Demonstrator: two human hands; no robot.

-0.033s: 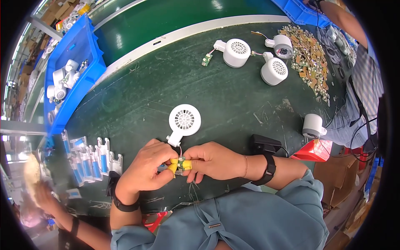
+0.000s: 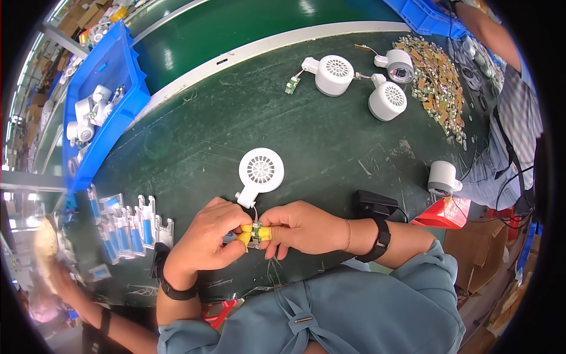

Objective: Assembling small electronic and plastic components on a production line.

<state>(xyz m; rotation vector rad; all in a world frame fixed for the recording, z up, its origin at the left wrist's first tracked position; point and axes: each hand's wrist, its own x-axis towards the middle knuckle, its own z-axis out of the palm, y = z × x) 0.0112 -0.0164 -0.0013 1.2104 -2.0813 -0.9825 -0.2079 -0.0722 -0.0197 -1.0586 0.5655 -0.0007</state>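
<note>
My left hand (image 2: 212,234) and my right hand (image 2: 309,227) meet at the near edge of the table, fingers closed from both sides on a small green circuit board (image 2: 256,232). Yellow covers wrap some fingertips. A bit of blue shows beside the left fingers; the rest of that piece is hidden. Thin wires run from the board up to the neck of a white fan head (image 2: 261,168) with a round slotted grille, which lies just beyond my hands. Left of my left hand lie several clear plastic holders (image 2: 134,230) with blue cells in them.
A blue bin (image 2: 132,97) with white fan heads stands far left. More fan heads (image 2: 335,75) and a heap of circuit boards (image 2: 439,82) lie far right. A black device (image 2: 375,203) sits beyond my right wrist. Other people's arms appear at lower left and upper right.
</note>
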